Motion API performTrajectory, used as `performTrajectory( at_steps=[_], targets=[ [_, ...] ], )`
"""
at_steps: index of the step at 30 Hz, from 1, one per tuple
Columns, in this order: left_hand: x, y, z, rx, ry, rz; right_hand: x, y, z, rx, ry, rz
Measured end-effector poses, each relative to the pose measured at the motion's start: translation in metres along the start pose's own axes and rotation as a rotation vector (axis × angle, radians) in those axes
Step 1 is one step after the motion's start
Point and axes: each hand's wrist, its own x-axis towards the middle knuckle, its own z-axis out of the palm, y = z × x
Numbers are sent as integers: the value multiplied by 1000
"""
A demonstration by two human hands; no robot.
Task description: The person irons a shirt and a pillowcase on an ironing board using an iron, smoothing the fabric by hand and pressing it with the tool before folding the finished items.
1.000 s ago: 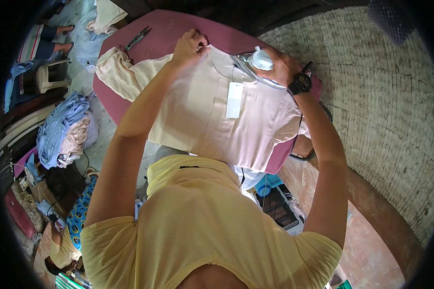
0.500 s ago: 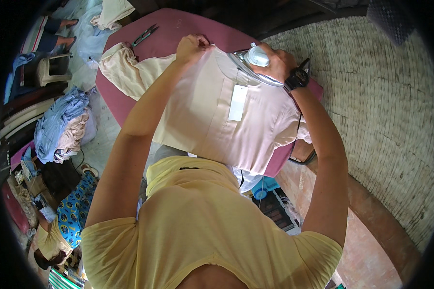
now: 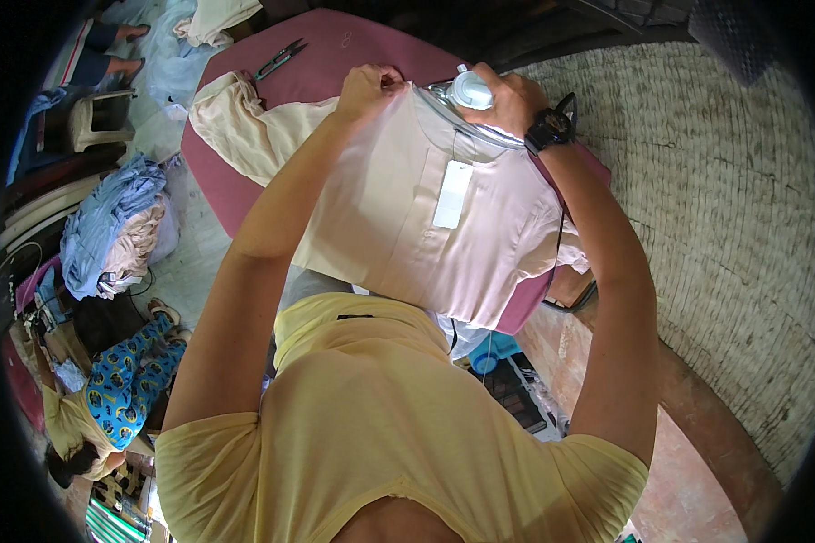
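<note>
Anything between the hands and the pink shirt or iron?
Nothing visible. Left hand pinches the pink shirt at its top edge; right hand grips the iron resting on the shirt.

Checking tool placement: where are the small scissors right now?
In the head view, the scissors lie upper left on the maroon ironing surface, beyond the cream garment, apart from the left hand.

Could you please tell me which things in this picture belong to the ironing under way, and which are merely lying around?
In use:
- left hand, pinching the shirt's top edge
- right hand, gripping the iron
- pale pink shirt
- maroon ironing board

Lying about:
- scissors on the board's far end
- cream garment beside the shirt
- heap of clothes on the floor
- plastic stool
</note>
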Motion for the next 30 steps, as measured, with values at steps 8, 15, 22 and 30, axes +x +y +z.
performTrajectory(
  at_steps=[8, 15, 22, 30],
  targets=[
    [2, -9, 5, 63, 100, 7, 2, -4, 3, -9, -16, 38],
    [2, -7, 9, 29, 129, 24, 6, 4, -2, -46, 70, 194],
    [2, 13, -1, 29, 24, -81, -91, 8, -26, 20, 239, 674],
    [18, 81, 93, 38, -4, 518, -201, -81, 55, 114, 384, 1000]
  ],
)
